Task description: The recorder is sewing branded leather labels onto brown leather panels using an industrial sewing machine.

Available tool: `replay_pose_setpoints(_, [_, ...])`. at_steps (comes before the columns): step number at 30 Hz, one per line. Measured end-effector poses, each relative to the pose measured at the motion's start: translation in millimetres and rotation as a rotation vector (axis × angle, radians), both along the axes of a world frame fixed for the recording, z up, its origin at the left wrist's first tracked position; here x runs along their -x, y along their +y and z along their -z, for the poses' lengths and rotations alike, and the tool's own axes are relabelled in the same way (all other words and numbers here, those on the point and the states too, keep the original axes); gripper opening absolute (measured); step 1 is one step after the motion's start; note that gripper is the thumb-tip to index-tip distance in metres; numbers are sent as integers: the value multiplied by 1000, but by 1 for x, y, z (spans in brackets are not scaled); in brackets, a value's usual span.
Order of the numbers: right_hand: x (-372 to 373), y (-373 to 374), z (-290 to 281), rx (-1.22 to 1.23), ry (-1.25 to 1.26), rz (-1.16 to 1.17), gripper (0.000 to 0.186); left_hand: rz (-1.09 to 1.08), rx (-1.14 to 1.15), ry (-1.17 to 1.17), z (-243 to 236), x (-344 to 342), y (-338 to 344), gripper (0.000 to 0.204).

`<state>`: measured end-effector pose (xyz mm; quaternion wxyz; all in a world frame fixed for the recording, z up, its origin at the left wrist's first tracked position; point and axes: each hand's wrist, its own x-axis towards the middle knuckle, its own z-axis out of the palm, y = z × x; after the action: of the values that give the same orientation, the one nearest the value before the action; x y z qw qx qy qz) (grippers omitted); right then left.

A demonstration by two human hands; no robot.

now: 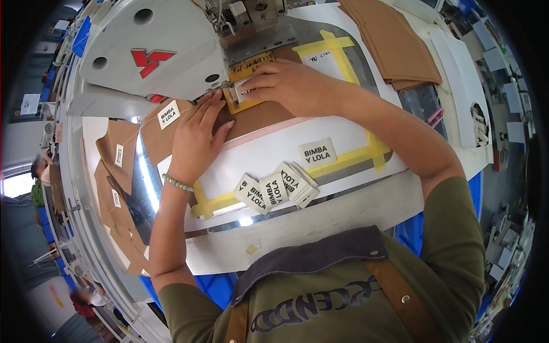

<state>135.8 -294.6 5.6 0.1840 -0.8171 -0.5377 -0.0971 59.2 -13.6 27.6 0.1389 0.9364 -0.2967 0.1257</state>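
My left hand lies flat with its fingers stretched out on a brown fabric panel, its fingertips beside the sewing machine's needle area. My right hand reaches in from the right, fingers extended and apart. Its fingertips press on a small white label, partly hidden by them. That label sits inside a yellow frame-like guide on the brown panel. The white sewing machine head stands just beyond my left hand. Nearer to me, a loose pile of white printed labels and one single label lie on the white work surface.
Yellow tape borders the white sheet. Brown panels with labels sewn on, joined by thread, hang at the left. A stack of brown panels lies at the far right, near a pink-handled tool. Blurred people and workstations show farther left.
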Motion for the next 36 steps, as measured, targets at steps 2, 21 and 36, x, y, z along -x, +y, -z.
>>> replay_pose_setpoints(2, [-1, -1, 3, -19, 8, -14, 44, -13, 4, 15, -1, 0, -2, 46])
replay_pose_setpoints(21, [-30, 9, 11, -82, -66, 13, 38, -74, -9, 32, 3, -23, 9, 37])
replay_pose_setpoints(36, [-14, -77, -32, -107, -37, 188, 39, -101, 95, 40, 14, -16, 12, 39])
